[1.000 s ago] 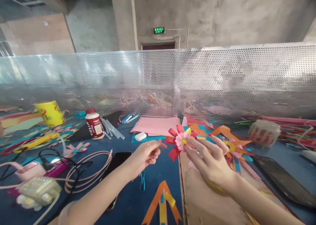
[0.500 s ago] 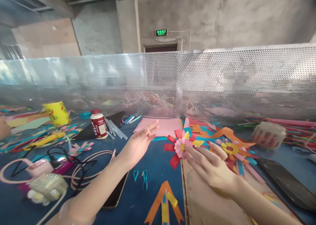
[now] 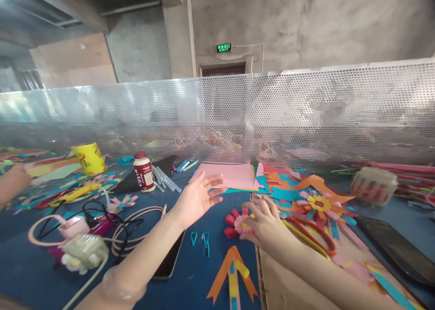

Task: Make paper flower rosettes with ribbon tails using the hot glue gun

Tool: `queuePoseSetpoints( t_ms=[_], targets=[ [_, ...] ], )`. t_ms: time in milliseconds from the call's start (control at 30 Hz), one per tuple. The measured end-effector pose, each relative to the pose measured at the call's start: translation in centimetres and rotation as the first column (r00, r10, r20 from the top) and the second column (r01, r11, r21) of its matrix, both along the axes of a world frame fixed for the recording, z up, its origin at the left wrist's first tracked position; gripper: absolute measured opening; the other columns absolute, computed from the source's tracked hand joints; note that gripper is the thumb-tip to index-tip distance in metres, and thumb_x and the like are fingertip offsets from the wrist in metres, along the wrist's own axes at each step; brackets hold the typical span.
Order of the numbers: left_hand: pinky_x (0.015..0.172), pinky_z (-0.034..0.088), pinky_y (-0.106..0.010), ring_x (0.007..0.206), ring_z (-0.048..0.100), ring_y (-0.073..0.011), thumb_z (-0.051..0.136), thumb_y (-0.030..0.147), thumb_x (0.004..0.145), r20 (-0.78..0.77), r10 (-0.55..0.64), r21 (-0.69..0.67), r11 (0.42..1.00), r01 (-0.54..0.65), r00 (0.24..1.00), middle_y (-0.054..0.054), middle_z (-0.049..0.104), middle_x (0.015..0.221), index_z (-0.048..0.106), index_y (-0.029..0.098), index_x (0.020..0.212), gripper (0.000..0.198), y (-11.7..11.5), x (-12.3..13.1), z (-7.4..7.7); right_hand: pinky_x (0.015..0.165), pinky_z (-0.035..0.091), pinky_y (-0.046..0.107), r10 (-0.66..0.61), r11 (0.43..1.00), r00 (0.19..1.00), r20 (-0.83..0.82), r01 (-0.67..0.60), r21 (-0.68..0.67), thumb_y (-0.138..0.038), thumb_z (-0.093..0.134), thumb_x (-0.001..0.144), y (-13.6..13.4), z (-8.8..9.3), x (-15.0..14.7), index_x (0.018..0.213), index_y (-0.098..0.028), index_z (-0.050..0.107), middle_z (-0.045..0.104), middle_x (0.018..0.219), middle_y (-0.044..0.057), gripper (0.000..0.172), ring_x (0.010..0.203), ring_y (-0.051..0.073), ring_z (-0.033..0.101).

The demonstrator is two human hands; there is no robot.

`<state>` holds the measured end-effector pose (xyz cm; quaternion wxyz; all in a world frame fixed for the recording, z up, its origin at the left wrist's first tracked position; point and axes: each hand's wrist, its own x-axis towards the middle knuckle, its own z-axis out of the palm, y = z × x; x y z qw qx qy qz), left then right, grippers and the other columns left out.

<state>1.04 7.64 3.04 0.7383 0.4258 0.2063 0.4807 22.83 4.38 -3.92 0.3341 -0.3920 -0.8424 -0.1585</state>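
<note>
While left hand [image 3: 197,197] hovers open, paper flower [image 3: 234,222] under grip of right hand [image 3: 265,219].

Matt paper flower [image 3: 238,223]; perforated shiny metal screen [image 3: 306,115]; glossy phone [image 3: 394,251]

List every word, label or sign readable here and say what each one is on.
"EXIT", under small Chinese characters too fine to read: green sign above the door.
"COSTA", seemingly, printed sideways: red label of the white bottle.
Yellow roll: red marks, unreadable.
Mesh screen: blurred patches, unreadable.
Paper flower in the right hand: no text.
</note>
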Motion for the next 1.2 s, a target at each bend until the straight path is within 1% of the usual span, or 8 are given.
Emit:
queuePoseSetpoints(
  t_ms=[233, 333, 600, 733, 833, 900, 1033, 1200],
  targets=[
    [0.070, 0.049, -0.030, 0.084, 0.061, -0.0195, 0.036, 0.044, 0.093, -0.084, -0.138, 0.035, 0.989, 0.142, 0.987, -0.011, 0.064, 0.101, 0.062, 0.013, 0.108, 0.043, -0.8, 0.8, -0.6, 0.085, 0.045, 0.039, 0.035, 0.901, 0.913, -0.405, -0.204, -0.383, -0.046, 0.058, 0.082, 1.1, 5.1, -2.1, 0.112, -0.022, 0.060, 0.060, 0.107, 0.007, 0.038, 0.100, 0.022, 0.054],
    [0.071, 0.048, -0.030, 0.083, 0.060, -0.0180, 0.036, 0.042, 0.093, -0.107, -0.153, 0.063, 0.985, 0.161, 0.982, -0.010, 0.065, 0.096, 0.063, 0.013, 0.106, 0.042, -1.0, 1.1, -1.0, 0.089, 0.043, 0.038, 0.058, 0.821, 0.838, -0.542, -0.349, -0.452, -0.042, 0.062, 0.078, 1.9, 6.1, -3.8, 0.100, -0.023, 0.067, 0.060, 0.109, 0.006, 0.030, 0.101, 0.022, 0.055],
    [0.076, 0.046, -0.030, 0.098, 0.059, -0.0212, 0.044, 0.046, 0.089, -0.206, -0.098, 0.117, 0.985, 0.124, 0.974, -0.009, 0.060, 0.113, 0.064, 0.018, 0.099, 0.036, 0.2, 0.0, -1.5, 0.098, 0.036, 0.039, -0.003, 0.622, 0.497, -0.868, -0.679, -0.391, -0.049, 0.058, 0.079, 2.1, 6.9, -2.7, 0.079, -0.022, 0.067, 0.062, 0.110, 0.006, 0.029, 0.109, 0.021, 0.053],
    [0.057, 0.039, -0.020, 0.078, 0.060, -0.0131, 0.050, 0.044, 0.086, -0.318, -0.020, 0.194, 0.977, 0.086, 0.948, -0.009, 0.059, 0.111, 0.063, 0.016, 0.095, 0.032, 0.2, 0.0, -1.8, 0.086, 0.044, 0.037, -0.026, 0.532, 0.360, -0.933, -0.785, -0.318, -0.058, 0.056, 0.077, 1.6, 7.7, -2.4, 0.073, -0.021, 0.055, 0.061, 0.074, 0.002, 0.038, 0.081, 0.017, 0.060],
    [0.055, 0.036, -0.019, 0.070, 0.056, -0.0070, 0.059, 0.035, 0.083, -0.391, 0.064, 0.306, 0.950, 0.064, 0.918, -0.004, 0.054, 0.120, 0.057, 0.025, 0.112, 0.030, -0.3, 0.9, -2.1, 0.068, 0.047, 0.030, -0.051, 0.498, 0.371, -0.927, -0.795, -0.346, -0.059, 0.058, 0.075, 1.1, 8.3, -3.1, 0.076, -0.020, 0.051, 0.045, 0.058, -0.005, 0.039, 0.056, 0.010, 0.050],
    [0.055, 0.037, -0.021, 0.066, 0.057, -0.0083, 0.062, 0.034, 0.081, -0.464, 0.036, 0.347, 0.927, 0.145, 0.885, -0.005, 0.057, 0.116, 0.051, 0.029, 0.121, 0.042, -0.8, 1.7, -2.4, 0.052, 0.041, 0.024, -0.053, 0.497, 0.417, -0.908, -0.777, -0.386, -0.059, 0.056, 0.076, 0.9, 8.6, -3.6, 0.078, -0.020, 0.049, 0.034, 0.054, -0.008, 0.039, 0.046, 0.007, 0.038],
    [0.056, 0.037, -0.024, 0.058, 0.054, -0.0124, 0.064, 0.036, 0.078, -0.607, -0.033, 0.367, 0.874, 0.318, 0.794, -0.003, 0.063, 0.071, 0.067, 0.017, 0.099, 0.029, -1.4, 2.6, -3.0, 0.039, 0.023, 0.020, -0.052, 0.556, 0.578, -0.815, -0.661, -0.504, -0.055, 0.046, 0.085, 1.5, 8.9, -3.2, 0.081, -0.018, 0.052, 0.022, 0.051, -0.010, 0.038, 0.040, 0.006, 0.021],
    [0.052, 0.030, -0.022, 0.052, 0.038, -0.0092, 0.053, 0.042, 0.084, -0.570, 0.226, 0.490, 0.865, 0.106, 0.790, 0.004, 0.042, 0.053, 0.068, 0.015, 0.082, 0.031, -0.7, 1.6, -2.5, 0.054, 0.044, 0.023, -0.063, 0.696, 0.801, -0.595, -0.392, -0.602, -0.040, 0.052, 0.089, 2.6, 7.5, -1.0, 0.086, -0.013, 0.057, 0.054, 0.073, -0.002, 0.028, 0.059, 0.009, 0.051]
  ],
)
